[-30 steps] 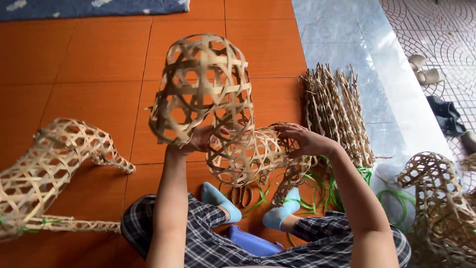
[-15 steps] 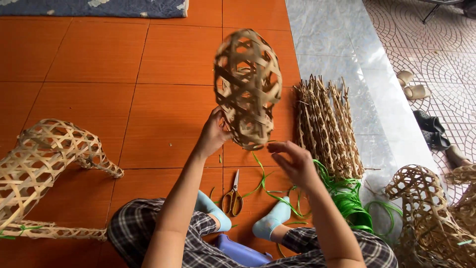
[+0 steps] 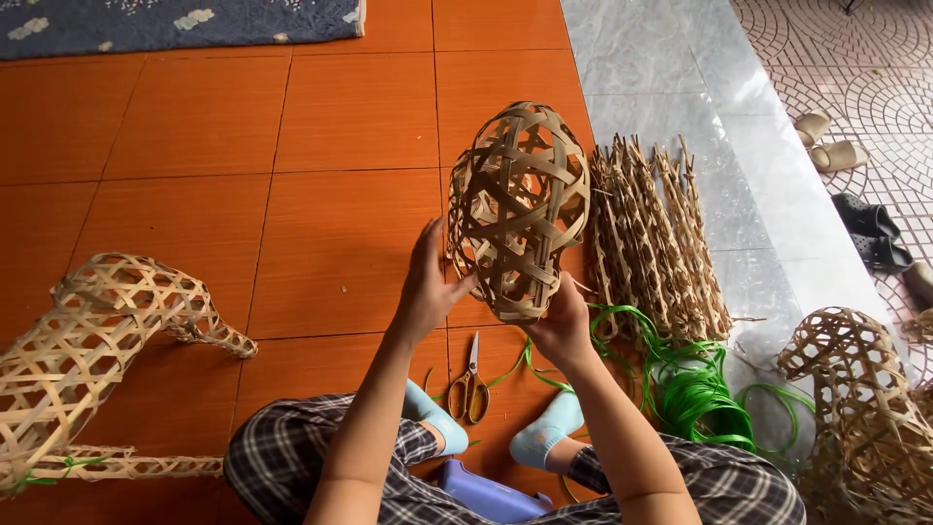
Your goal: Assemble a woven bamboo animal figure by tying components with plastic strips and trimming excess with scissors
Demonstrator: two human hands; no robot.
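Between both hands I hold an oval openwork form woven from bamboo strips (image 3: pixel 520 209), upright above the orange tiled floor. My left hand (image 3: pixel 428 287) grips its lower left side. My right hand (image 3: pixel 562 326) supports its bottom right edge. Under the form, a pair of scissors with yellow handles (image 3: pixel 471 384) lies on the floor beside loose green plastic cord (image 3: pixel 695 394).
A bundle of narrow woven bamboo pieces (image 3: pixel 651 238) lies to the right. A large woven animal-shaped frame (image 3: pixel 92 335) stands at left, another woven form (image 3: pixel 860 408) at right. Sandals and shoes (image 3: pixel 841 156) sit on the patterned paving. A blue mat (image 3: pixel 185 19) lies at the top.
The woven form has swung from tilted left to upright in the centre. My right hand, free half a second ago, now holds its lower edge.
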